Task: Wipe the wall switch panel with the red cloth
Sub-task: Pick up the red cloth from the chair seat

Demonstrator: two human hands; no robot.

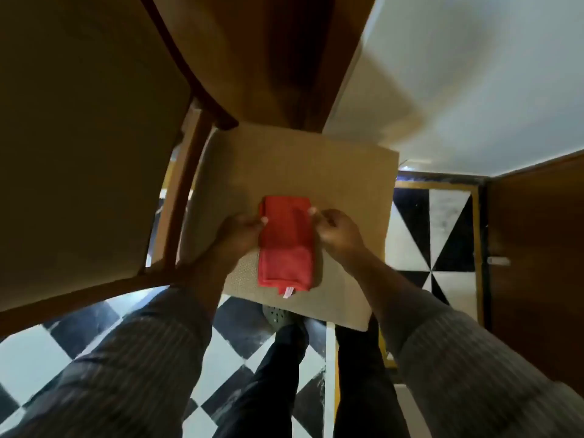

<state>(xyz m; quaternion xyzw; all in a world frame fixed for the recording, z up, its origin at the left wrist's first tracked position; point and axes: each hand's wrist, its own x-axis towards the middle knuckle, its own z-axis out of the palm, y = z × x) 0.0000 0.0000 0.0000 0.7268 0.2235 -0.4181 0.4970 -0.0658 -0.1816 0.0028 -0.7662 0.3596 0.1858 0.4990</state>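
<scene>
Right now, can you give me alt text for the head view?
Both hands, left hand and right hand, touch the sides of a folded red cloth lying on a tan chair seat. A checkered floor lies below; no switch panel is visible.

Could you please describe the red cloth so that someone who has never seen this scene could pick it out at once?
Find the tan square seat pad above the black-and-white checkered floor. The red cloth lies folded on its near half, between the left hand and right hand. It is the only red thing there, with a small white tag.
</scene>
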